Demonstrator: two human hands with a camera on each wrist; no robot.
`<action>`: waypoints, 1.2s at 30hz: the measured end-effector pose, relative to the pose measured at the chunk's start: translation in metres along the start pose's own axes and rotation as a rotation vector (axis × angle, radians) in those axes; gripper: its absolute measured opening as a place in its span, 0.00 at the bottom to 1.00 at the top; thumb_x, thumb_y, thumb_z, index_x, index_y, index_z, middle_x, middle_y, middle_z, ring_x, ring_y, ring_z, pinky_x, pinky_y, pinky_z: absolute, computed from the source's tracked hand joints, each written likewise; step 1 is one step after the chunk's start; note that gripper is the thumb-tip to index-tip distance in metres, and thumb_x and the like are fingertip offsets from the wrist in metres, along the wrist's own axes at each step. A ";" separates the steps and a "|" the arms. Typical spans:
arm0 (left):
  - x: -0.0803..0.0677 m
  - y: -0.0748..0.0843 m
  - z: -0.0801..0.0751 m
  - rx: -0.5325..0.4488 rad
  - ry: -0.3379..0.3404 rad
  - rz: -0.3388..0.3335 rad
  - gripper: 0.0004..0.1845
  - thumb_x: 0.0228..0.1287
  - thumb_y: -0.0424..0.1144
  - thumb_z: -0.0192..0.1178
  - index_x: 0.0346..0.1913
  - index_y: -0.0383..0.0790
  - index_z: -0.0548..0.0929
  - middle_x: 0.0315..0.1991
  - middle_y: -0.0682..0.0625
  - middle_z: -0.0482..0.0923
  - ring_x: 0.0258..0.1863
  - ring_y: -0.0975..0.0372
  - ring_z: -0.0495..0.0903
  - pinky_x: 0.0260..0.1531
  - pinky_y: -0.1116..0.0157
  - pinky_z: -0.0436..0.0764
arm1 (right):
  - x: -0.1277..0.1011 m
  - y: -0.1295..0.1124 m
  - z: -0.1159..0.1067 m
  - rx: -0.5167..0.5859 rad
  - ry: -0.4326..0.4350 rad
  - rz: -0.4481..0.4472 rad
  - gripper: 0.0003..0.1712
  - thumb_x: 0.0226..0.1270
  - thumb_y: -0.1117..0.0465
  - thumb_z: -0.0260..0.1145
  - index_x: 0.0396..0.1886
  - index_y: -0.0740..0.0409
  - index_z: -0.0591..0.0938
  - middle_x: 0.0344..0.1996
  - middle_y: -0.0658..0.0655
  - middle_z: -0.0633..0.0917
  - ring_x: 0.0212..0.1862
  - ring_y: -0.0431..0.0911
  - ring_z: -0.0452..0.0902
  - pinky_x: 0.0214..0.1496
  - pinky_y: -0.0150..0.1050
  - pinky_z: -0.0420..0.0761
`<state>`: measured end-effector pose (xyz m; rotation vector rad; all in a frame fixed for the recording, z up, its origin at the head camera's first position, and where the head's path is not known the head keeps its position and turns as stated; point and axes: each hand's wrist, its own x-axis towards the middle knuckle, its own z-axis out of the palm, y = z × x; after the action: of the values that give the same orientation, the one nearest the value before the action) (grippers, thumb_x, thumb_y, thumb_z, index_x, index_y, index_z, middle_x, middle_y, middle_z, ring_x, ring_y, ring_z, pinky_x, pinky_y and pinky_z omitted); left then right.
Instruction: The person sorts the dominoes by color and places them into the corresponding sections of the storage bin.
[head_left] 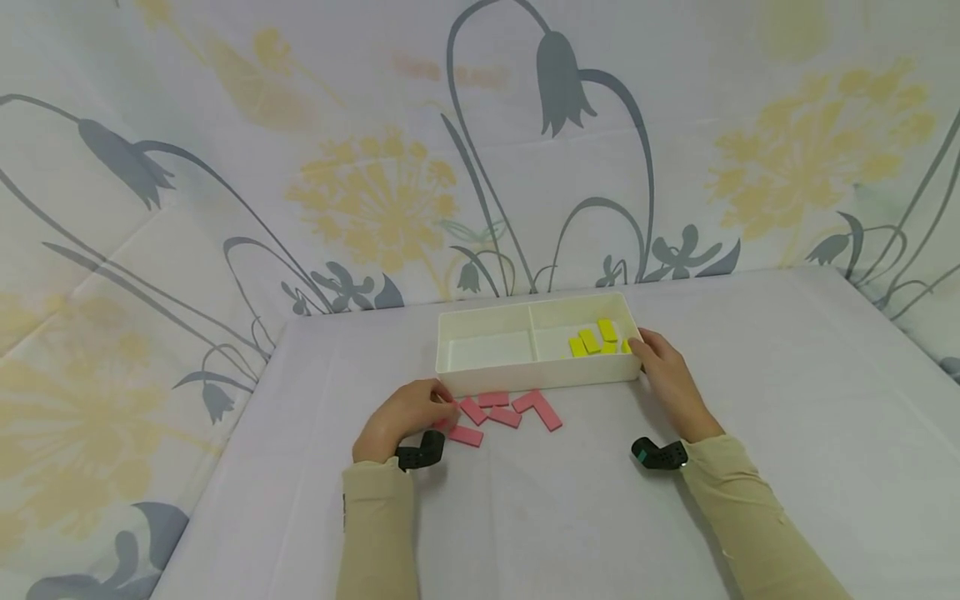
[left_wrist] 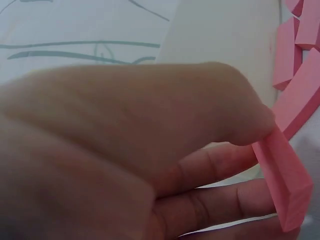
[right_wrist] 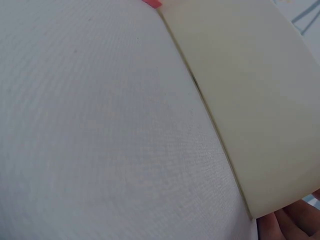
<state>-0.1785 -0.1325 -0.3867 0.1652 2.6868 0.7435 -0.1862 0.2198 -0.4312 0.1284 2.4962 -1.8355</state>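
A white two-compartment box (head_left: pixel 540 377) stands on the table. Its right compartment holds several small yellow blocks (head_left: pixel 589 341); the left one shows bare floor. My left hand (head_left: pixel 403 415) is at the box's front left corner. Between its thumb and fingers it pinches a pink block (left_wrist: pixel 285 177), best seen in the left wrist view. Several pink blocks (head_left: pixel 505 417) lie loose in front of the box, just right of that hand. My right hand (head_left: pixel 670 385) grips the box's right end, thumb at the rim; in the right wrist view its fingers (right_wrist: pixel 285 224) show past the box's end.
A white cloth (head_left: pixel 547 517) covers the table. Behind and to the left hangs a curtain (head_left: pixel 495 167) with grey and yellow flowers, close behind the box. Each wrist wears a black camera mount.
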 end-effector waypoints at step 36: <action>-0.004 0.013 -0.010 -0.237 0.135 0.171 0.09 0.56 0.42 0.50 0.39 0.47 0.75 0.28 0.52 0.74 0.26 0.60 0.74 0.28 0.63 0.72 | 0.001 0.000 0.001 0.002 0.014 -0.010 0.37 0.68 0.41 0.42 0.67 0.62 0.54 0.65 0.62 0.58 0.64 0.55 0.53 0.62 0.53 0.56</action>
<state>-0.1785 -0.1271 -0.3708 0.2964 2.7056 1.1561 -0.1871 0.2186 -0.4318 0.1291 2.5093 -1.8469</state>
